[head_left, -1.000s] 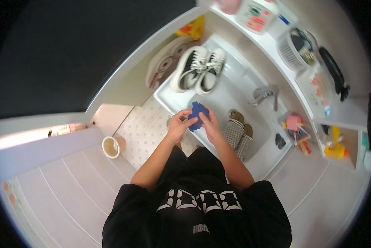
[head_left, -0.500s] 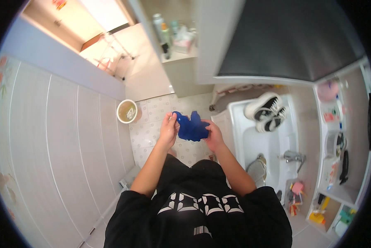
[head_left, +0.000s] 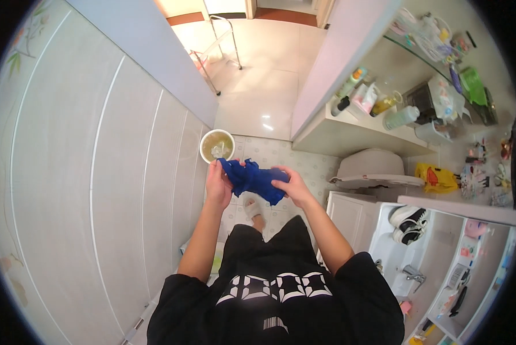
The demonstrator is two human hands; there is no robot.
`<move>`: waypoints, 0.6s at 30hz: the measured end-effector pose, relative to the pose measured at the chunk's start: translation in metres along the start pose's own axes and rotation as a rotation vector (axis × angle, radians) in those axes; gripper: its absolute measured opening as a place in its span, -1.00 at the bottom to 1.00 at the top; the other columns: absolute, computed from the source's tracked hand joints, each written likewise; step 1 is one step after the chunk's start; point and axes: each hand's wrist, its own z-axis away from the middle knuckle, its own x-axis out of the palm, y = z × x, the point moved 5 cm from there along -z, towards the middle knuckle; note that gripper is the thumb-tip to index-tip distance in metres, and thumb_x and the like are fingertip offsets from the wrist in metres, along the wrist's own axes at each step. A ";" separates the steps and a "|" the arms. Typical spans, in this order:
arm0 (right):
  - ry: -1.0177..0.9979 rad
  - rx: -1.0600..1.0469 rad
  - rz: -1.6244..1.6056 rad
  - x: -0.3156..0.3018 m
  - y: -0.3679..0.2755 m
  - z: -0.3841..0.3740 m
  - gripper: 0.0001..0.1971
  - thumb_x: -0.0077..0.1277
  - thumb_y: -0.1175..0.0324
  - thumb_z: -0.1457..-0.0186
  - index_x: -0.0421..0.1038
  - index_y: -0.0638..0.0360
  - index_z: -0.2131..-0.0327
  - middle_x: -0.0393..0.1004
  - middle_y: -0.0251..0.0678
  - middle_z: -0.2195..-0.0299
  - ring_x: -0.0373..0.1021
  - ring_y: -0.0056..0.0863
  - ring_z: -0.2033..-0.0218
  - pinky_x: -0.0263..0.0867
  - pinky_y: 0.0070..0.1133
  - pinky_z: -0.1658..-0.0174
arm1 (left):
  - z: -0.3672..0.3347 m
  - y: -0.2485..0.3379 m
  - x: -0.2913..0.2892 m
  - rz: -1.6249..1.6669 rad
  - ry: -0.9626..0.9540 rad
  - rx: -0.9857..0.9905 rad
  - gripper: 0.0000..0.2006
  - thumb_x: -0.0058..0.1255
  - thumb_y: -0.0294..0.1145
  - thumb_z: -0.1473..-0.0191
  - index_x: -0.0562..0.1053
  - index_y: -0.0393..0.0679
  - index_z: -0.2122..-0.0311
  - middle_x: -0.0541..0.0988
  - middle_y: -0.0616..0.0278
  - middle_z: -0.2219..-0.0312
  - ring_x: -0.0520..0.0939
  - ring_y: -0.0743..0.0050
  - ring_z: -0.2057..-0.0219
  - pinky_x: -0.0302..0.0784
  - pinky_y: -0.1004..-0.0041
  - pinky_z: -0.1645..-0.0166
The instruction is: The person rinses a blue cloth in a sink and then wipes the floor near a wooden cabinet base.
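Observation:
A crumpled dark blue cloth (head_left: 255, 180) stretches between my two hands in front of my body, above the tiled floor. My left hand (head_left: 216, 187) pinches its left end, with the thumb at the upper edge. At the other end, my right hand (head_left: 293, 187) grips the cloth between thumb and fingers. Just beyond my left hand, a round white bin (head_left: 201, 150) with crumpled pale litter inside stands on the floor by the wall. What kind of cloth piece it is, the folds do not show.
To my right are a white sink (head_left: 386, 240) with black-and-white sneakers (head_left: 408, 224) in it and a faucet (head_left: 414, 276). Beyond it sits a toilet (head_left: 370, 167). A cabinet top (head_left: 341, 118) holds bottles and tissues. A metal-framed rack (head_left: 235, 43) stands past the doorway. Tiled wall (head_left: 68, 172) runs along my left.
My view has turned to the right, toward the toilet and cabinet. Both hands keep hold of the cloth, which now spreads wider between them; my left hand appears nearer the bin.

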 end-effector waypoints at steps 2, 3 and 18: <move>0.035 0.050 -0.165 0.000 -0.009 -0.025 -0.66 0.18 0.36 -0.18 0.50 0.21 -0.02 0.58 -0.36 0.19 0.49 -0.57 0.19 0.41 -0.60 0.07 | -0.026 0.010 -0.005 0.021 -0.028 0.001 -0.73 -0.41 -0.18 -0.48 0.26 -0.09 -0.05 0.56 0.01 0.01 0.62 0.12 -0.01 0.57 0.18 -0.13; 0.040 -0.071 -0.311 0.003 -0.019 -0.038 -0.69 0.12 0.38 -0.22 0.50 0.29 0.00 0.60 -0.32 0.18 0.50 -0.56 0.16 0.41 -0.59 0.03 | -0.039 0.014 -0.007 0.025 -0.023 0.013 -0.73 -0.41 -0.14 -0.48 0.23 -0.07 -0.06 0.53 -0.03 -0.04 0.61 0.07 -0.01 0.55 0.12 -0.14; 0.139 -0.399 0.044 -0.067 -0.152 -0.252 -0.74 0.00 0.44 -0.31 0.50 0.24 -0.03 0.58 -0.33 0.13 0.46 -0.59 0.12 0.36 -0.63 0.00 | -0.253 0.041 0.054 -0.424 0.065 0.001 -0.32 0.15 -0.60 -0.16 0.16 0.03 -0.33 0.48 0.15 -0.05 0.57 0.37 0.02 0.53 0.37 -0.09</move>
